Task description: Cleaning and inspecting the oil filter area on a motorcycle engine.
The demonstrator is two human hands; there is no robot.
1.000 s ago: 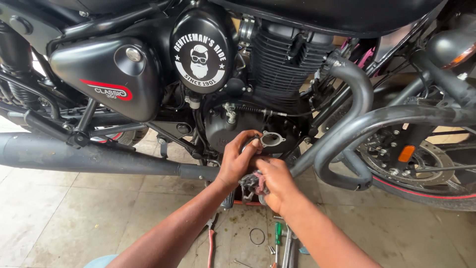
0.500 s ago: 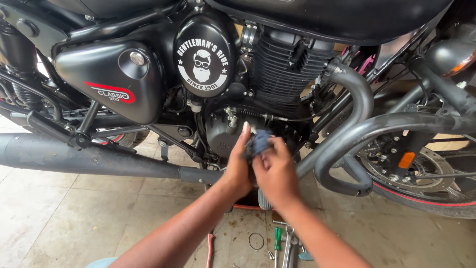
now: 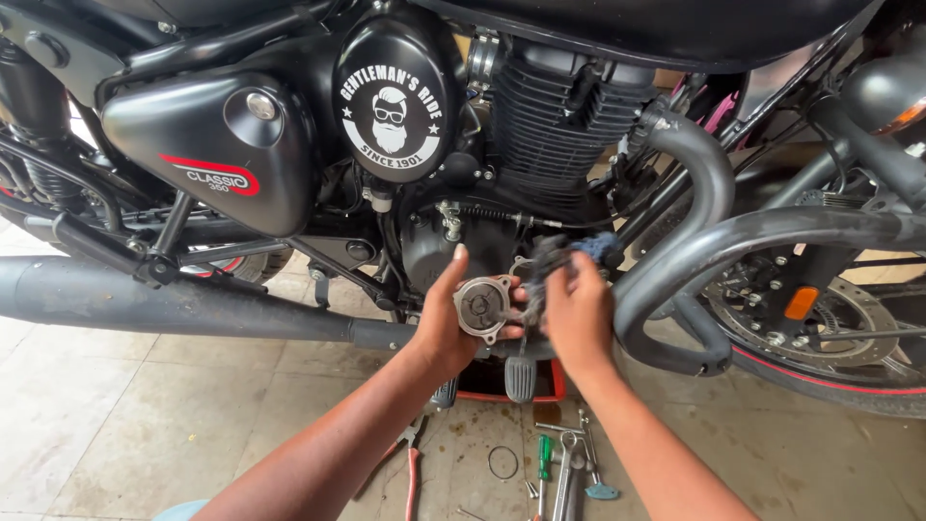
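Beside the black motorcycle engine [image 3: 540, 106], low in front of its crankcase, the left hand [image 3: 446, 323] is gripping a small round metal cover [image 3: 482, 307], its fingers closed around the rim. The right hand [image 3: 579, 318] is clutching a dark rag [image 3: 559, 256] just beside the cover, fingers closed on it. Below both hands, pliers [image 3: 411, 463] and screwdrivers [image 3: 543, 463] are lying on the tiled floor [image 3: 145, 415].

We see our left hand [image 3: 446, 323] holding a round grey metal cover [image 3: 482, 307] (beside the black motorcycle engine [image 3: 540, 116]), while our right hand [image 3: 577, 318] presses a dark rag [image 3: 555, 256] on it.
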